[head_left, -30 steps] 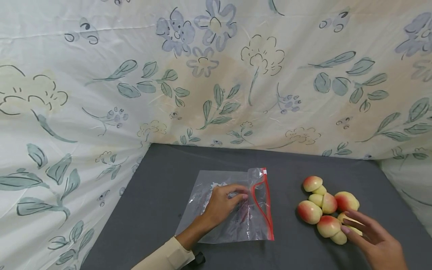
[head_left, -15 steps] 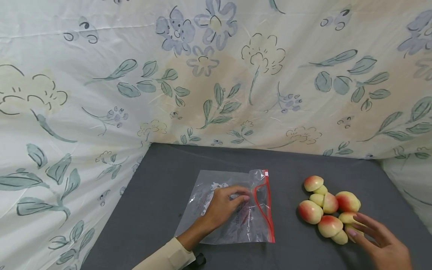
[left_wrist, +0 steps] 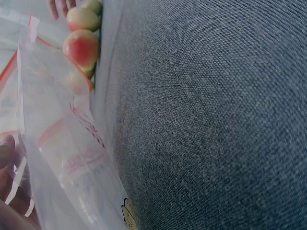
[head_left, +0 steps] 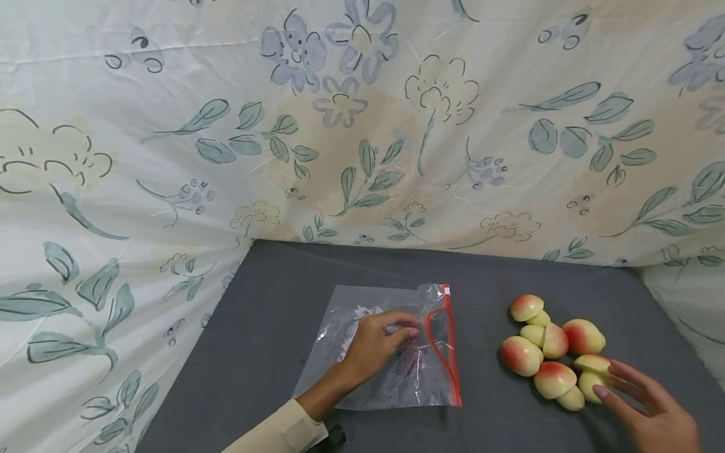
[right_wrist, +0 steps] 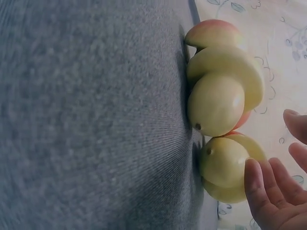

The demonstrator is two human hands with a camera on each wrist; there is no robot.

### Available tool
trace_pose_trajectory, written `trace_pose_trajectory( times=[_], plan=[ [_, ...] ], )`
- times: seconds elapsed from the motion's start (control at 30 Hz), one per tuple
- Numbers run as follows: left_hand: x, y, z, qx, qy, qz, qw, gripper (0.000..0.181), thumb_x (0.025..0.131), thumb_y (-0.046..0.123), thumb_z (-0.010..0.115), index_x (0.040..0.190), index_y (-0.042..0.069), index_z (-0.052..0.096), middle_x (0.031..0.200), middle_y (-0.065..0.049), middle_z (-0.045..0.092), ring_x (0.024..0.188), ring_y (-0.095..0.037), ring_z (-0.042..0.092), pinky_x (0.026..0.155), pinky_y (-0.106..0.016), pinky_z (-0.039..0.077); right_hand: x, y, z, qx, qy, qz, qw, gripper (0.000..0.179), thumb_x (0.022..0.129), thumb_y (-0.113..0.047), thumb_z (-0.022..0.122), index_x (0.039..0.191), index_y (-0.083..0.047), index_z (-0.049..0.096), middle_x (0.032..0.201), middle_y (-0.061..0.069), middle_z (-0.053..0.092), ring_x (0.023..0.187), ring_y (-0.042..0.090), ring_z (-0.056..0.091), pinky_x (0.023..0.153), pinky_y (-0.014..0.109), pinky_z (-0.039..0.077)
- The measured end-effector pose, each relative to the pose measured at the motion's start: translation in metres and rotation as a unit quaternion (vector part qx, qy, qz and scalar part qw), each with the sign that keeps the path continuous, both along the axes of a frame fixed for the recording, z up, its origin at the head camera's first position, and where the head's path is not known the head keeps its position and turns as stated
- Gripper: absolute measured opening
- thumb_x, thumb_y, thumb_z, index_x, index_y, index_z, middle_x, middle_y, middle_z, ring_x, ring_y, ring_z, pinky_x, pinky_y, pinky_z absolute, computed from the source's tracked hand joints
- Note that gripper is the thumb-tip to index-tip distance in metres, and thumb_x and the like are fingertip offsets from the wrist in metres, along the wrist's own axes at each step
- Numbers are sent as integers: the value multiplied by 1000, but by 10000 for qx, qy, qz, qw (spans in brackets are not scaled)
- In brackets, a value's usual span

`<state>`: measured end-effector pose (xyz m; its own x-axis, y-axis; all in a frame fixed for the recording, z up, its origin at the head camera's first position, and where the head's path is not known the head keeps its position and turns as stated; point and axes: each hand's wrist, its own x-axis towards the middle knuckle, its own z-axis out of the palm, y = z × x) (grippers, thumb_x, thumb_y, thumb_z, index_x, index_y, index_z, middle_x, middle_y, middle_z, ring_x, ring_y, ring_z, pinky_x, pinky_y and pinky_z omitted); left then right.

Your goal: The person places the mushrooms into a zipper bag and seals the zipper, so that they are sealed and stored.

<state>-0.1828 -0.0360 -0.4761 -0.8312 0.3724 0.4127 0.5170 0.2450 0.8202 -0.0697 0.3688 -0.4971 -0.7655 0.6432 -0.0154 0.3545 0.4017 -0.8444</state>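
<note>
In the head view a clear zip bag [head_left: 362,390] with a red zip edge lies flat on the dark table. My left hand [head_left: 370,346] pinches its upper film near the mouth; the left wrist view shows that film raised beside the thumb [left_wrist: 5,151]. Several toy mushrooms with red-and-yellow caps lie clustered at the right. My right hand [head_left: 651,402] is beside the rightmost mushroom [head_left: 591,385], fingers loosely bent and thumb apart. In the right wrist view its fingertips overlap the edge of that mushroom [right_wrist: 223,163]; whether they touch cannot be told.
A dark grey cloth-covered table [head_left: 249,352] lies beneath everything. Floral fabric [head_left: 340,157] hangs behind it and along both sides. Other mushrooms [head_left: 521,356] lie between the bag and my right hand.
My right hand has drawn slightly right, uncovering more of the rightmost mushroom, which has shifted a little. My left hand and the bag have barely moved.
</note>
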Motion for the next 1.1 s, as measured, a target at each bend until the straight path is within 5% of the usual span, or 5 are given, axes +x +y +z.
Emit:
trace_pose_trajectory(
  times=[0.43, 0.67, 0.77, 0.97, 1.1],
  plan=[
    [2, 0, 0, 26, -21, -33, 10000, 14, 96, 15, 79, 110, 17, 81, 107, 8, 81, 103, -6, 75, 91, -28, 60, -4, 11, 0, 239, -782, -110, 9966, 70, 101, -20, 74, 163, -12, 42, 170, 8, 38, 89, -19, 32, 62, 2, 38],
    [2, 1, -1, 30, 58, -15, 10000, 15, 95, 14, 80, 110, 16, 81, 106, 7, 81, 103, -6, 75, 90, -28, 61, -6, 16, -1, 447, -960, -43, 9944, 72, 102, -19, 73, 163, -6, 39, 171, 21, 32, 125, 44, 55, 82, 33, 58],
    [1, 0, -3, 25, 127, -9, 9999, 14, 95, 15, 80, 109, 16, 81, 106, 6, 81, 102, -5, 75, 90, -27, 61, -7, 19, -4, 555, -955, -58, 9939, 71, 101, -19, 74, 162, -6, 41, 169, 21, 35, 115, 33, 56, 70, 17, 50],
    [1, -2, -3, 55, 95, 1, 9999, 13, 96, 15, 79, 109, 15, 81, 105, 6, 81, 102, -4, 75, 90, -27, 61, -9, 21, -10, 611, -798, -80, 9949, 72, 100, -9, 72, 163, -2, 38, 169, 25, 33, 131, 53, 51, 104, 64, 48],
    [1, -3, -3, 56, 88, 3, 9999, 13, 96, 15, 79, 109, 15, 81, 106, 6, 81, 103, -4, 75, 90, -27, 61, -9, 24, -13, 558, -788, -65, 9953, 74, 100, -8, 73, 163, 0, 35, 170, 27, 30, 134, 61, 46, 105, 68, 45]
  ],
)
